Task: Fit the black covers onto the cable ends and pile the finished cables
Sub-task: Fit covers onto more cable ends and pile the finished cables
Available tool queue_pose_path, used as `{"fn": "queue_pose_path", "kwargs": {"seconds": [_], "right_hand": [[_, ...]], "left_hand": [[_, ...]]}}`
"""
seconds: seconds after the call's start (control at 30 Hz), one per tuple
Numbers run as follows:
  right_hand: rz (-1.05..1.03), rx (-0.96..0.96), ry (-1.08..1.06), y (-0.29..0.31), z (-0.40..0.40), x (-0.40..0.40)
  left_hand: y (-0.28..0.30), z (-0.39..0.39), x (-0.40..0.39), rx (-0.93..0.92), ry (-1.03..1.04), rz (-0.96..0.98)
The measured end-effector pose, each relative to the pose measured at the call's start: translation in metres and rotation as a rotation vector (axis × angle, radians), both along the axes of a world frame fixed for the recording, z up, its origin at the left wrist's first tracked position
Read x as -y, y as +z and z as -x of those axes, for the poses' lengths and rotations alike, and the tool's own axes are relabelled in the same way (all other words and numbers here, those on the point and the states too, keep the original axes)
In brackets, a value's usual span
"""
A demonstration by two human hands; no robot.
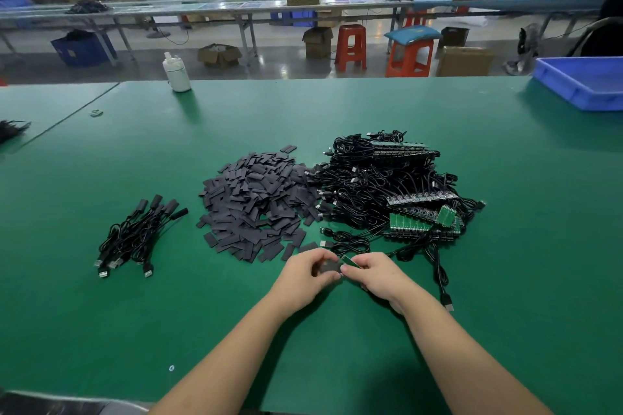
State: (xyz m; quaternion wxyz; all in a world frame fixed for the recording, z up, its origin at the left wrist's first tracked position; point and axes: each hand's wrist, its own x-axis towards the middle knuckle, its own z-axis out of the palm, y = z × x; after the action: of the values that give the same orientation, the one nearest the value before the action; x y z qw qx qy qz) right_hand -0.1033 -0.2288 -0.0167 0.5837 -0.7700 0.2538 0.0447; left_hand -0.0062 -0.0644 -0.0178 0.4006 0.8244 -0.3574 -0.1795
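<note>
Green matted workbench [438,145], factory floor behind. Left hand [308,274] pinches a flat black sleeve cover [328,267]; right hand [374,274] pinches the small green circuit-board cable end [350,261], the two meeting near the front edge. Risk: misaligned board snags the sleeve mouth (cover buckles). No legible writing.

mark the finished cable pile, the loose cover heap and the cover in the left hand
finished cable pile [138,235]: head view, middle of the bundle.
loose cover heap [256,202]: head view, centre of the heap.
black cover [327,267]: head view, its exposed face.
</note>
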Motion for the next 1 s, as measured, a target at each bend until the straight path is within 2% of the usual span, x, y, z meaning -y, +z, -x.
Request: {"fn": "queue_pose_path", "kwargs": {"seconds": [0.17, 0.3, 0.7, 1.0], "right_hand": [[-0.035, -0.004, 0.013, 0.001, 0.001, 0.000], [-0.081, 0.021, -0.031, 0.001, 0.005, 0.005], [-0.189, 0.045, -0.010, 0.005, 0.012, 0.015], [-0.177, 0.020, 0.009, 0.007, 0.011, 0.014]], "left_hand": [[0.001, 0.000, 0.000, 0.285, -0.077, -0.017], [-0.001, -0.003, -0.006, 0.402, -0.062, -0.015], [0.003, -0.005, -0.010, 0.356, -0.009, 0.075], [0.003, -0.005, -0.009, 0.380, -0.024, 0.043]]}}
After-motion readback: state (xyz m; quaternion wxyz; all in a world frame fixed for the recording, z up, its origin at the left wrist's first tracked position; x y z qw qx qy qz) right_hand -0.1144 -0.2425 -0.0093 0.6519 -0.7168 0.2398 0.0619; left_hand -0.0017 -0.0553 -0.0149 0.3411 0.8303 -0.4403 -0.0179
